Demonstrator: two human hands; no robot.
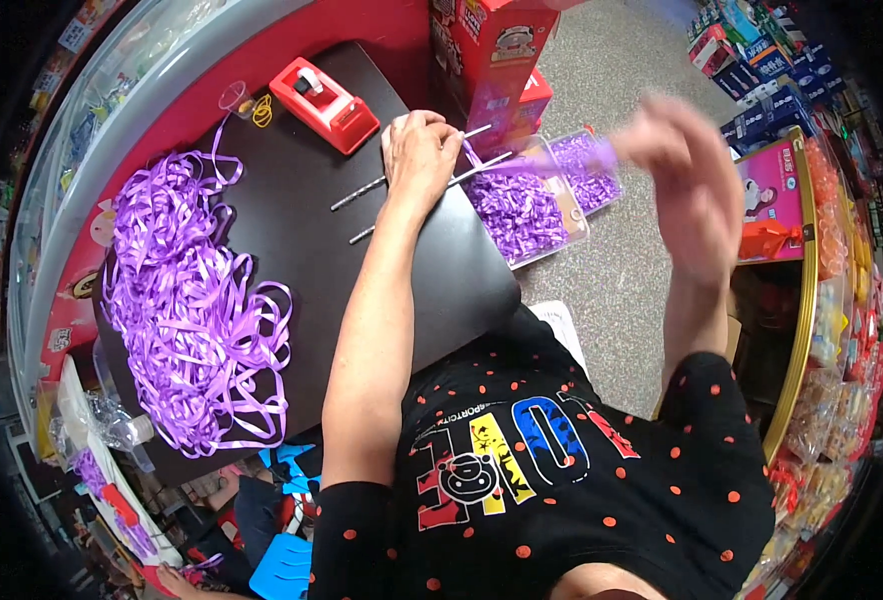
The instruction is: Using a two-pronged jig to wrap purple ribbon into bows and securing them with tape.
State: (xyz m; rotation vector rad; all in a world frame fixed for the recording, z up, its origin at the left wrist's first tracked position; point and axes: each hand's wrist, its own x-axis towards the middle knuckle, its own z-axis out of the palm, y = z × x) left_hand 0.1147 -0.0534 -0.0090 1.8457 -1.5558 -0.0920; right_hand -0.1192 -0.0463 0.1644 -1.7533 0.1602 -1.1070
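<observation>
My left hand (420,158) is closed over two thin metal rods (362,193) at the table's far right corner; the rods run under the palm and stick out past the edge. A strip of purple ribbon (594,157) stretches rightward from beside the rods to my right hand (690,180). That hand is raised and smeared by motion, its fingertips pinched at the ribbon's end. Just beyond the table corner, a clear bin (574,238) holds many short purple ribbon pieces (522,215). A big tangled heap of purple ribbon (187,310) covers the table's left side.
A red tape dispenser (347,122) stands at the back of the black table (282,200), near yellow rubber bands (262,112). Red boxes (497,60) stand behind the bin. Packed goods line the right side. Blue footwear (282,565) shows at lower left, beside another person's hand (177,582).
</observation>
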